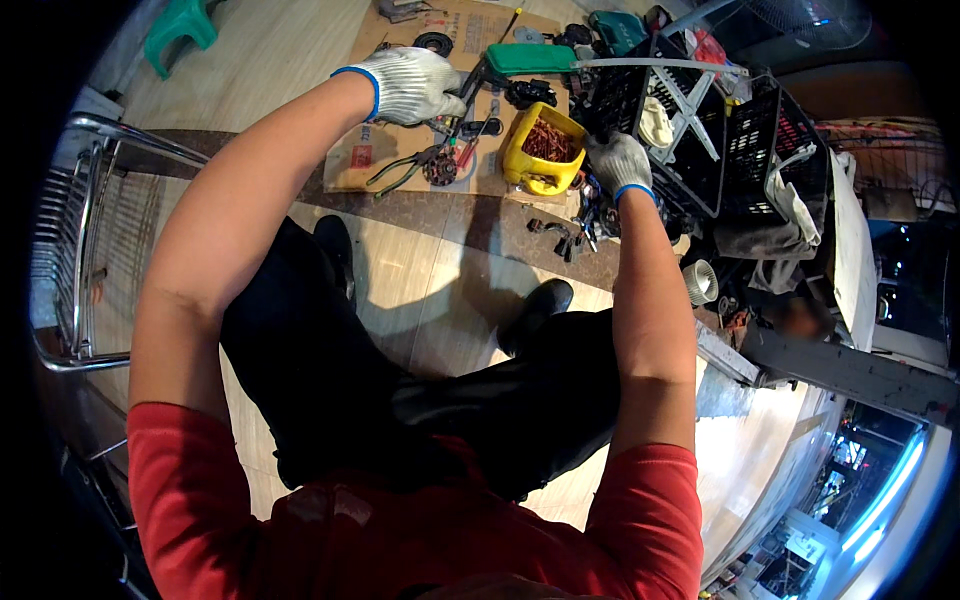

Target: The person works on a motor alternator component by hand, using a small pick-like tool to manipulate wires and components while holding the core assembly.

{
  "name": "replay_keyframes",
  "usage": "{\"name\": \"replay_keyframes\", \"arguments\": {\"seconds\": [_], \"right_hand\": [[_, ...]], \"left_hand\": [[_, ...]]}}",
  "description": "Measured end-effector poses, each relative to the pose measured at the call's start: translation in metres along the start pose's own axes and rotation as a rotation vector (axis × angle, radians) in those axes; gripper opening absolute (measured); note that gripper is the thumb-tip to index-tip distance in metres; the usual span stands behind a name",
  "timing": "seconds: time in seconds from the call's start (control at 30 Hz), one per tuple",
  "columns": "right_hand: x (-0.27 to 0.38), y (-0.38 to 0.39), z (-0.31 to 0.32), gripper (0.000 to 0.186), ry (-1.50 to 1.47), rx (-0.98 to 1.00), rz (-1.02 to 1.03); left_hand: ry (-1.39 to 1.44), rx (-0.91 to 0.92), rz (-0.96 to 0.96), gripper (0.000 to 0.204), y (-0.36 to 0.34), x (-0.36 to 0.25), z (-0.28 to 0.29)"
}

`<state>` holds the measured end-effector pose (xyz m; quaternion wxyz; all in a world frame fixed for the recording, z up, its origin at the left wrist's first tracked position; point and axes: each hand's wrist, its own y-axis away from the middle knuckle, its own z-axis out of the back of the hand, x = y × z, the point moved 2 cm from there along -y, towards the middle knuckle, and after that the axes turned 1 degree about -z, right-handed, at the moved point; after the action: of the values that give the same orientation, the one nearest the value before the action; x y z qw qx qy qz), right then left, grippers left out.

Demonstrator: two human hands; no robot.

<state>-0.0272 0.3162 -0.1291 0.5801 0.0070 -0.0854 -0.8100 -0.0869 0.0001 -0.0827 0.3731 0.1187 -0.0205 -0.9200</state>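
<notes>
My left hand (408,86), in a white knit glove with a blue cuff, is over the cardboard sheet (345,170). Its fingers are curled beside a dark, narrow tool; what they hold, if anything, I cannot make out. My right hand (620,163), gloved alike, is just right of a yellow cut-open jug (516,165) full of copper-coloured scraps (550,141). Its fingertips are dark against the black parts there, so their grip is hidden. Below my left hand lie green-handled pliers (403,171) and a round dark part with copper (440,168).
A green-handled saw or long blade (530,59) lies across the far side. Black plastic crates (690,150) stand at the right, with a fan wheel (701,283) nearer me. At the left are a metal-framed chair (85,240) and a green stool (180,32).
</notes>
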Motion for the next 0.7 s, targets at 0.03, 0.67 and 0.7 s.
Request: {"name": "replay_keyframes", "arguments": {"seconds": [0.03, 0.67, 0.7], "right_hand": [[0.003, 0.003, 0.001, 0.046, 0.017, 0.020, 0.000], [0.012, 0.000, -0.141, 0.044, 0.347, 0.489, 0.362], [0.018, 0.001, -0.143, 0.044, 0.365, 0.524, 0.376]], "left_hand": [[-0.002, 0.007, 0.001, 0.041, 0.000, -0.001, 0.001], [-0.058, 0.031, -0.040, 0.039, -0.012, -0.005, -0.012], [-0.055, 0.025, -0.028, 0.039, -0.010, -0.003, -0.012]]}}
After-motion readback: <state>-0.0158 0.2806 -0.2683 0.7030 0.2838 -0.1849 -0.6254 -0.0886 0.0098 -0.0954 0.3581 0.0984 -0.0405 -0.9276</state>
